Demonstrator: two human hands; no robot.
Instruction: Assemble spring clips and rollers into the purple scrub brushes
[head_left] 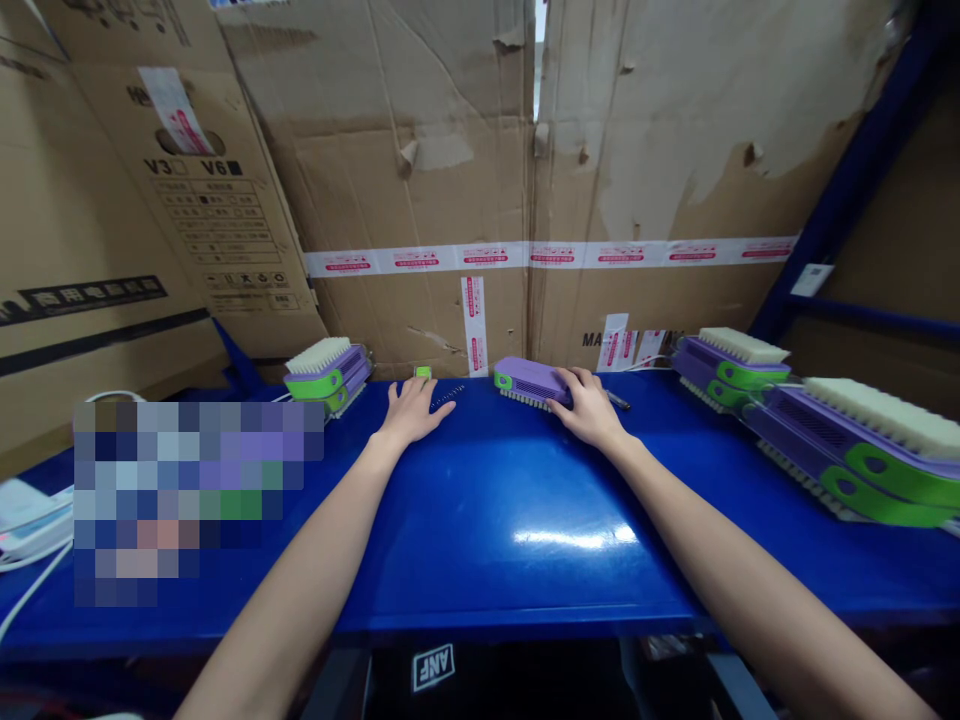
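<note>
My left hand (411,408) lies on the blue tabletop with its fingers spread, holding nothing. Just beyond its fingertips is a small lime-green item (423,372), partly covered. A thin dark coiled piece (448,397) lies by its thumb. My right hand (590,408) is closed over the right end of a purple brush (529,378), thumb on the near side and fingers over the top. This brush lies with its pale bristles down and a green tip at its left end. To the right of that hand, a dark pen-like object (619,401) shows in part.
Purple-and-green brushes (330,375) are stacked at the back left. More stand at the right, a farther stack (731,370) and a nearer stack (862,450). White cables and a white device (34,520) lie far left beside a blurred patch. Cardboard (420,190) walls the back.
</note>
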